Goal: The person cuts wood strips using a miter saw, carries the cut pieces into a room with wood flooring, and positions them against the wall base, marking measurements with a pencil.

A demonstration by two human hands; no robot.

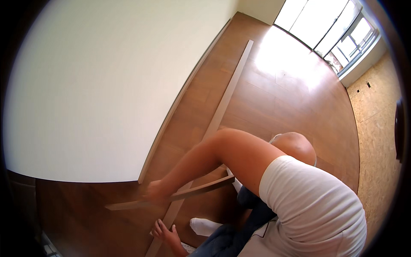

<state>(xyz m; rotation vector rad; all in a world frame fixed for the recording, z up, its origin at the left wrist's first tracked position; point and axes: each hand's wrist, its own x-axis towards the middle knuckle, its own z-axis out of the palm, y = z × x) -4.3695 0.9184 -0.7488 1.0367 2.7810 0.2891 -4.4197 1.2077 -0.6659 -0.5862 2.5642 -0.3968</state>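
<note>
My right arm reaches across to the left, and my right hand [157, 191], smeared by motion, is closed around a short narrow wooden strip [209, 185]. That strip lies slantwise above a long, flat, light-brown strip [229, 95], which runs along the floor from near the windows down to the lower edge. Lower down, my left hand [166, 233] straddles the near part of the long strip, fingers on one side and thumb on the other. The underside of each grip is hidden.
A large white panel or wall [94, 85] fills the left, with a brown edge along its base. Brown boards cover the floor [291, 103]. Tall windows [317, 21] stand at the back right, beside a wood-chip board wall [376, 120]. My white-socked foot [205, 227] rests near the strips.
</note>
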